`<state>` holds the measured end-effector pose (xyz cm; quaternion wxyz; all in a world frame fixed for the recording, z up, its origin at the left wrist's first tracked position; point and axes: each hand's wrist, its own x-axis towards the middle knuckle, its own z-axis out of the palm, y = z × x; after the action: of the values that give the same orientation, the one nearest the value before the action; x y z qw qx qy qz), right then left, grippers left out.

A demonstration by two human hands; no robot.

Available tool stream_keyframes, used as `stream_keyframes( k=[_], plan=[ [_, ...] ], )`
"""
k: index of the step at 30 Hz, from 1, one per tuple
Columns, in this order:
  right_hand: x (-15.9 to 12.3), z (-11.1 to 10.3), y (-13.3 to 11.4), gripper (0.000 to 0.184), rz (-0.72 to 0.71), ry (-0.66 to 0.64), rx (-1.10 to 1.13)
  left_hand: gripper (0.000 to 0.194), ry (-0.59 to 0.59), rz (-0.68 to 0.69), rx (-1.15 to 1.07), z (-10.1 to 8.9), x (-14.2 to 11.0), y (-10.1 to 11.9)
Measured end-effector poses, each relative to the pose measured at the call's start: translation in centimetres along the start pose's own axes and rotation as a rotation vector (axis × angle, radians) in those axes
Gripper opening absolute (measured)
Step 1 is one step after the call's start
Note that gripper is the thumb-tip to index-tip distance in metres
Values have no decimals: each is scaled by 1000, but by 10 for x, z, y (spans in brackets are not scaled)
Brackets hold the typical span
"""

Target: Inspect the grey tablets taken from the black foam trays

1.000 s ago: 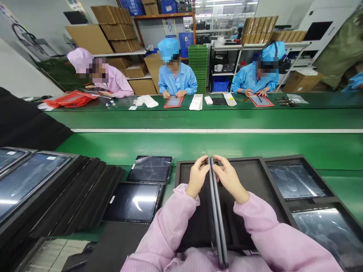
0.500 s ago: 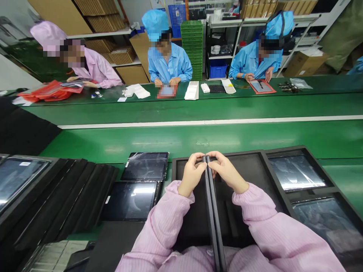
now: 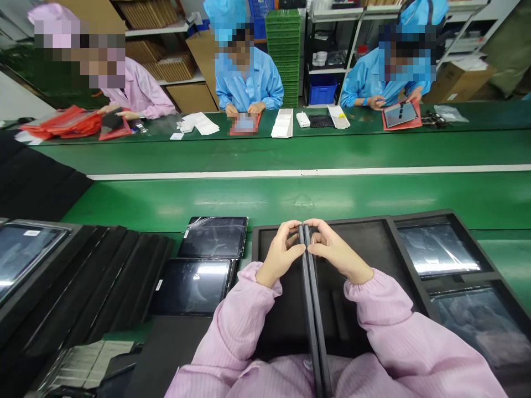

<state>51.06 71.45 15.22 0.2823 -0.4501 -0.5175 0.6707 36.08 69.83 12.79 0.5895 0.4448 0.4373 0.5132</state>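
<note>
I hold two thin dark tablets (image 3: pixel 312 309) on edge, pressed back to back, above an empty black foam tray (image 3: pixel 373 243). My left hand (image 3: pixel 281 254) pinches the far end of the pair from the left. My right hand (image 3: pixel 338 251) pinches the same end from the right. Both hands have curled fingers closed on the tablets' edges. Pink sleeves cover both forearms.
Two tablets (image 3: pixel 213 237) in film lie flat left of the tray. Stacked black trays (image 3: pixel 103 276) fan out farther left. Filled tray slots (image 3: pixel 440 251) sit at right. Across the green conveyor (image 3: pixel 290 193), three people work at a bench with red sleeves (image 3: pixel 66 121).
The view has tilted down and nearer; my hands keep the same pinch on the tablet pair. The person at far right has lifted a tablet off the bench.
</note>
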Motion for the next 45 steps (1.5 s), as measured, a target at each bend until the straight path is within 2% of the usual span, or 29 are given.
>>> stream_keyframes(
  k=[19,24,30,35,45],
  plan=[
    [2,-1,6,51,-45,-19,32,40,65,-12,28,6,-4,4],
    [2,1,6,51,-55,-15,59,40,46,-25,-4,5,-4,3],
    [3,0,9,49,-77,20,-12,41,21,2,38,2,-3,-1],
    [-3,-1,5,65,-61,-58,-14,52,-65,31,-39,-3,-4,-6],
    [-4,5,4,71,-71,61,0,59,-57,45,-25,-2,-2,-12]
  ],
)
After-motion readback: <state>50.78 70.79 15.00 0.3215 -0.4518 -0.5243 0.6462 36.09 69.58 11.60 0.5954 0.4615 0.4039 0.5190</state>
